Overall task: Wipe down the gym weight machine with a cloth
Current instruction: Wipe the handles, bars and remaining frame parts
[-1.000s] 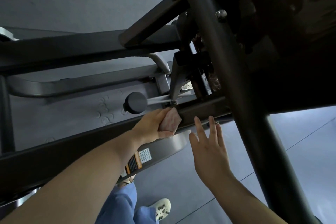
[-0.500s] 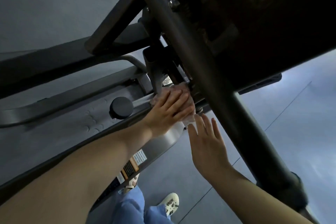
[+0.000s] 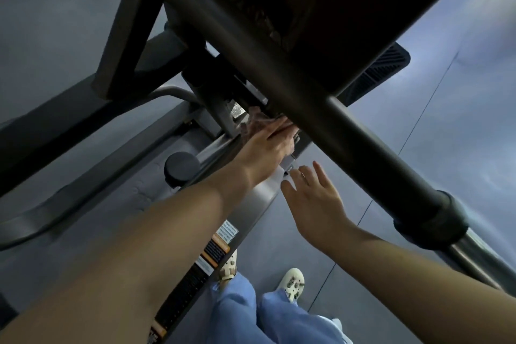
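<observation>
- Head view, looking down through gym weight machine (image 3: pixel 279 75), dark frame parts crossing most of pic.
- Left hand (image 3: pixel 265 151) reaching fwd under big diagonal bar (image 3: pixel 349 134), fingers fairly straight, pressing flat on cloth (image 3: pixel 255 120); not curled round it as far as visible.
- Cloth: pinkish, crumpled, approx centre of pic, just toward 11 o'clock from left hand's fingers, pressed against machine's lower frame where grey bracket meets silver rail (image 3: pixel 220 148). Part of cloth hidden under hand + bar.
- Right hand (image 3: pixel 312 198) at approx 5 o'clock from left hand, near it but apart; fingers spread + straight, holding nothing. Fingertips close to edge of silver plate (image 3: pixel 259 198); touching or not, can't tell.
- Black round knob (image 3: pixel 182 167) at 9 o'clock of left hand, beside left forearm.
- Big diagonal bar running from 11 o'clock top down to 4 o'clock edge, w/ black collar (image 3: pixel 435 220) near lower end, chrome section after it.
- Ribbed black footplate (image 3: pixel 388 67) at 2 o'clock, partly behind dark pad overhead.
- Warning labels (image 3: pixel 215 248), orange/black/white, on frame beam at 6 o'clock, below left forearm.
- Blue trousers (image 3: pixel 251 313) + pale perforated clogs (image 3: pixel 291 282) at bottom, on grey floor (image 3: pixel 446 148) w/ thin seam lines.
</observation>
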Demonstrator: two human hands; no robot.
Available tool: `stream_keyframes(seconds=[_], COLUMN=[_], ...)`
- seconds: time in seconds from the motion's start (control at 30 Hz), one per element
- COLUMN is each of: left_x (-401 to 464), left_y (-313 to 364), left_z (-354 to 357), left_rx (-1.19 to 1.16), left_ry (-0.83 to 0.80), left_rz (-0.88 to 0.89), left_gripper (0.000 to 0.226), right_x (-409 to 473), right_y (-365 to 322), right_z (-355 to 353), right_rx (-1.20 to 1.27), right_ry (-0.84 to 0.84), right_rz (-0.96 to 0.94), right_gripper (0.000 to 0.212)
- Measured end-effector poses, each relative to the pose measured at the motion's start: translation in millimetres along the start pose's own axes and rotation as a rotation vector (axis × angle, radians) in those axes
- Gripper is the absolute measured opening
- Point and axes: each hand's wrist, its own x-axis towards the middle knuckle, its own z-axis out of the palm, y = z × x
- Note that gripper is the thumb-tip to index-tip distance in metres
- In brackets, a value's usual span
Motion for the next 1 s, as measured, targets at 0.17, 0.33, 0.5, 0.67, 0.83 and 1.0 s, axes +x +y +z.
stream_keyframes(seconds=[0.17,0.33,0.5,0.67,0.83,1.0], left_x=[-21,-59,-85,-117,-144,-153], left_y=[-11,8,20,43,64,65], left_z=[3,11,20,35,38,11], left_rx=[0.009,-0.081,-0.124,-0.277,-0.612,-1.526], left_ry=[-0.093,-0.337,-0.396,-0.404,-0.511,-0.570], left_rz=[0.051,0.280,0.289,0.178,0.020,-0.529], left_gripper=[0.051,0.040,0.048,0.070,0.071,0.042], right_x=[1,-4,-13,-20,-23,-25], right_y=[2,2,-1,-8,-14,-12], right_z=[-3,-1,5,5,0,-16], right_rx=[-0.006,0.021,0.050,0.081,0.088,0.058], right_ry=[-0.023,-0.085,-0.109,-0.126,-0.150,-0.227], right_rz=[0.045,0.042,0.030,-0.014,-0.052,-0.083], right_gripper=[0.048,0.052,0.049,0.051,0.053,0.057])
